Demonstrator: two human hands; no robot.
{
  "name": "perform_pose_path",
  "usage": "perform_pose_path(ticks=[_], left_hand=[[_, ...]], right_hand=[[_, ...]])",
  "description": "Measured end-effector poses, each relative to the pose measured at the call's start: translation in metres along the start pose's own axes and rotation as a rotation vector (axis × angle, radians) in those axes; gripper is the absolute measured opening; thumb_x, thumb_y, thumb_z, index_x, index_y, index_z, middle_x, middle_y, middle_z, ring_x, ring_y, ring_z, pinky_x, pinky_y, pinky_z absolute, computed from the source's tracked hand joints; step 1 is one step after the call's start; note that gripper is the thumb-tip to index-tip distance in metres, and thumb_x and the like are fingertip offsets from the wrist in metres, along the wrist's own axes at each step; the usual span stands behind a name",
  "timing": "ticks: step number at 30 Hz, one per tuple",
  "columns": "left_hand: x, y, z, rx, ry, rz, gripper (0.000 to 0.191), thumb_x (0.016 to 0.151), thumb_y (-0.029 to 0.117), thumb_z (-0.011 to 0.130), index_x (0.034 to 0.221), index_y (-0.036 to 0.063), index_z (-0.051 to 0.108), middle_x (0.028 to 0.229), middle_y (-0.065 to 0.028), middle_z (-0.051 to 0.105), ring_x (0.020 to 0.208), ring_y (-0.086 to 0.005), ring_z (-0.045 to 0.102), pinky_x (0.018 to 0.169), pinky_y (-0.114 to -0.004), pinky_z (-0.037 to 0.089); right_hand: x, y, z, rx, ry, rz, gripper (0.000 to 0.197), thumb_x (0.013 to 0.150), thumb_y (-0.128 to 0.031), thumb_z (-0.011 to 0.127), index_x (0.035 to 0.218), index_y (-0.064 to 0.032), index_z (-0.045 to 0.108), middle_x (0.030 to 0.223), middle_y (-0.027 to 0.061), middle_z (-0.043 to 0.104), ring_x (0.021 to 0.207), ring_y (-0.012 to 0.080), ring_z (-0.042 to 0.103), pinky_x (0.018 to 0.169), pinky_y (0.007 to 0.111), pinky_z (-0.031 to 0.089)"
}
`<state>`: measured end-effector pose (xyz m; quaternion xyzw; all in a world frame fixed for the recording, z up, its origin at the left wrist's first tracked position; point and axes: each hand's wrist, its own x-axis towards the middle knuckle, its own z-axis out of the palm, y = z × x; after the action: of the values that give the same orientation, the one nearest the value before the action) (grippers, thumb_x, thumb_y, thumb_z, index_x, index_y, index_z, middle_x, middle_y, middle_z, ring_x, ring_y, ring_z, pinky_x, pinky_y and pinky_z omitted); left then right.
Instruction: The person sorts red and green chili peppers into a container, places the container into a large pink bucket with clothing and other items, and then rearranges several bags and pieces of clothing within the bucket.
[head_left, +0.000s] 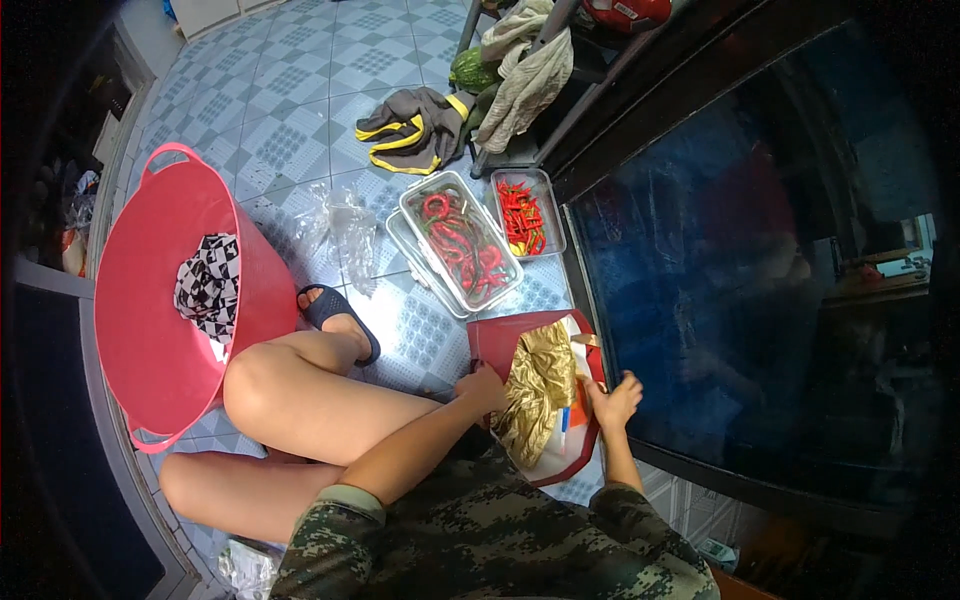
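Observation:
A red bag (495, 337) with a pale inside stands on the floor in front of my body. Crumpled gold fabric or foil (536, 375) fills much of its mouth, beside white, orange and blue pieces I cannot identify. My left hand (482, 390) is closed on the bag's left edge. Across the mouth, my right hand (616, 401) is at the right rim, its thumb against the bag and its fingers spread apart. Just beyond the bag, a clear lidded box (461, 240) of red chillies rests on another plastic lid or box (424, 262).
An uncovered box of small red chillies (523, 217) touches the dark glass door frame (581, 277). A pink tub (161, 300) with checkered cloth (210, 285) stands left. Plastic bags (345, 232), a grey-yellow cloth item (420, 131) and a rack (551, 34) lie farther off.

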<state>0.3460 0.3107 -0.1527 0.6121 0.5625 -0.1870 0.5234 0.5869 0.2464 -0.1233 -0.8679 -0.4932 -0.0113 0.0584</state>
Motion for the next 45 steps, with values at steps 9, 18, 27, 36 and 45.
perform_pose_path(ticks=[9, 18, 27, 36, 45], left_hand=[[0.018, 0.023, 0.015, -0.47, 0.342, 0.488, 0.033, 0.071, 0.024, 0.051, 0.078, -0.0056, 0.061, 0.081, -0.0289, 0.059, 0.083, -0.0393, 0.059, 0.075, -0.045, 0.047], [0.049, 0.079, 0.006, -0.683, 0.41, 0.646, 0.032, 0.083, 0.021, 0.044, 0.109, 0.0065, 0.055, 0.085, -0.0224, 0.06, 0.079, -0.0387, 0.059, 0.071, -0.044, 0.047], [-0.048, 0.034, -0.05, -0.287, 0.268, 0.626, 0.028, 0.077, 0.011, 0.05, 0.103, 0.003, 0.058, 0.089, -0.0159, 0.062, 0.082, -0.0298, 0.06, 0.073, -0.036, 0.046], [-0.249, -0.134, -0.135, 0.106, 1.47, 0.599, 0.029, 0.07, 0.007, 0.054, 0.098, 0.0016, 0.054, 0.094, -0.0122, 0.055, 0.09, -0.0284, 0.053, 0.077, -0.035, 0.045], [-0.248, -0.247, -0.093, 0.341, 1.113, -0.421, 0.042, 0.076, 0.016, 0.047, 0.111, -0.0062, 0.05, 0.09, -0.0213, 0.057, 0.092, -0.0351, 0.052, 0.086, -0.046, 0.036]], right_hand=[[0.025, -0.011, -0.013, 0.054, -0.125, 0.067, 0.017, 0.071, -0.019, 0.058, 0.083, -0.0091, 0.067, 0.075, 0.0211, 0.061, 0.074, 0.0377, 0.06, 0.067, 0.043, 0.047], [0.105, 0.008, 0.022, 0.098, 0.02, 0.112, 0.031, 0.076, -0.018, 0.058, 0.105, -0.0098, 0.054, 0.092, 0.0199, 0.06, 0.085, 0.0391, 0.056, 0.071, 0.046, 0.044], [0.086, -0.1, 0.018, 0.394, 0.265, -0.253, 0.041, 0.069, -0.007, 0.054, 0.11, 0.0, 0.049, 0.107, 0.0206, 0.049, 0.103, 0.0373, 0.041, 0.09, 0.044, 0.03], [0.05, -0.37, -0.086, 0.997, -0.27, -1.026, 0.021, 0.078, -0.001, 0.052, 0.099, 0.0006, 0.055, 0.09, 0.0108, 0.055, 0.081, 0.0199, 0.055, 0.072, 0.028, 0.043], [-0.112, -0.655, -0.084, 0.588, -0.611, -1.888, 0.015, 0.078, -0.009, 0.055, 0.091, -0.0013, 0.057, 0.084, 0.0132, 0.061, 0.077, 0.0236, 0.061, 0.068, 0.031, 0.048]])
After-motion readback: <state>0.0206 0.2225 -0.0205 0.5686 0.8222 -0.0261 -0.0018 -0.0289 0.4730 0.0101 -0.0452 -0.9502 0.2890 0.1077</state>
